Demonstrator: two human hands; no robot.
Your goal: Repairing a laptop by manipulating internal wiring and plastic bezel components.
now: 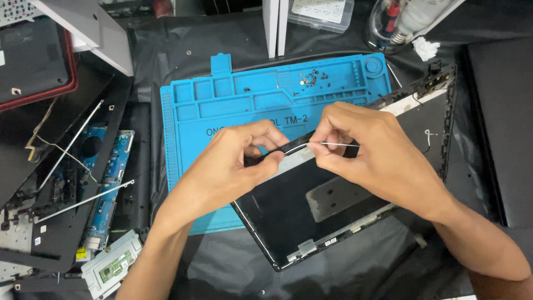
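Observation:
A black laptop lid shell point(300, 222) lies tilted across a blue silicone repair mat point(222, 100). My left hand point(233, 164) pinches a thin black strip or cable point(291, 147) at the shell's upper left edge. My right hand point(366, 147) grips the same spot from the right, and a thin white strand point(333, 144) runs between its fingers. Both hands sit close together above the shell. A grey rectangular patch point(338, 194) with small holes shows on the shell's inside.
Several tiny screws point(311, 78) lie in a mat compartment. At left are a blue circuit board point(111, 183), metal hinge rails point(83, 200), a black chassis frame point(66, 233) and a red-edged laptop part point(33, 61). A clear parts box point(322, 12) sits at the back.

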